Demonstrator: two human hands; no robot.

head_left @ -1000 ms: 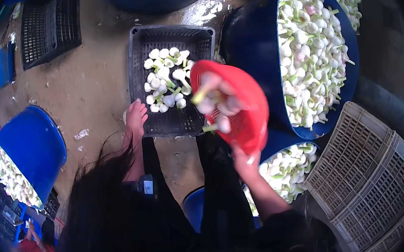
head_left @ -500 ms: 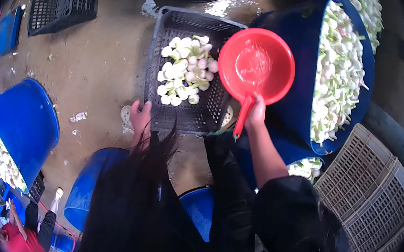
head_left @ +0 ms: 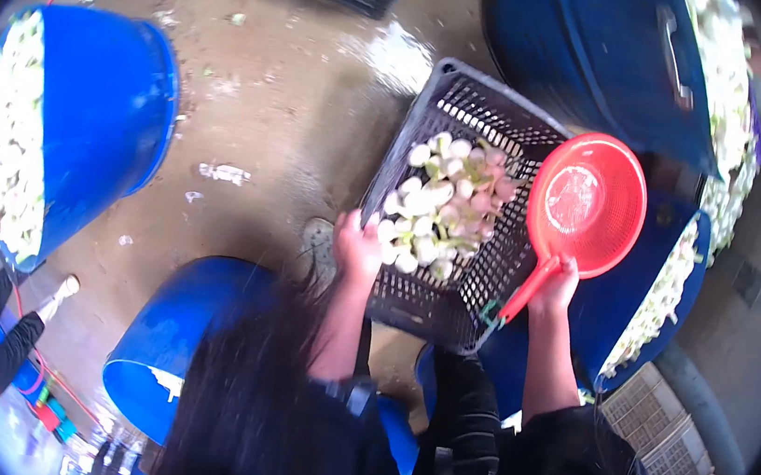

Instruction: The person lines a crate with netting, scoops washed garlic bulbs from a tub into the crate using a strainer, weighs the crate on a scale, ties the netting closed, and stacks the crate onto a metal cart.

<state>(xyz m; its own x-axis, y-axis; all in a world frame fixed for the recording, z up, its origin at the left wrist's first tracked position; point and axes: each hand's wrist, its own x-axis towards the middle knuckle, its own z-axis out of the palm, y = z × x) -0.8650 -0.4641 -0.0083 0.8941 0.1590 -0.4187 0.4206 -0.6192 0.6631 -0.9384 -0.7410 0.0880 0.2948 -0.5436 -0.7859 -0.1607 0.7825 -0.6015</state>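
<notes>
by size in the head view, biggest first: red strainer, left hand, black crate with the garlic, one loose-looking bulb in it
1. Black crate
2. Red strainer
3. Left hand
4. Garlic bulb

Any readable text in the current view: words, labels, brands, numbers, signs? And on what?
No readable text.
Red plastic long-handled strainer, black plastic mesh crate, blue plastic drum at upper left: no lettering legible.
Small red and green items, lower left: too blurred to tell.
</notes>
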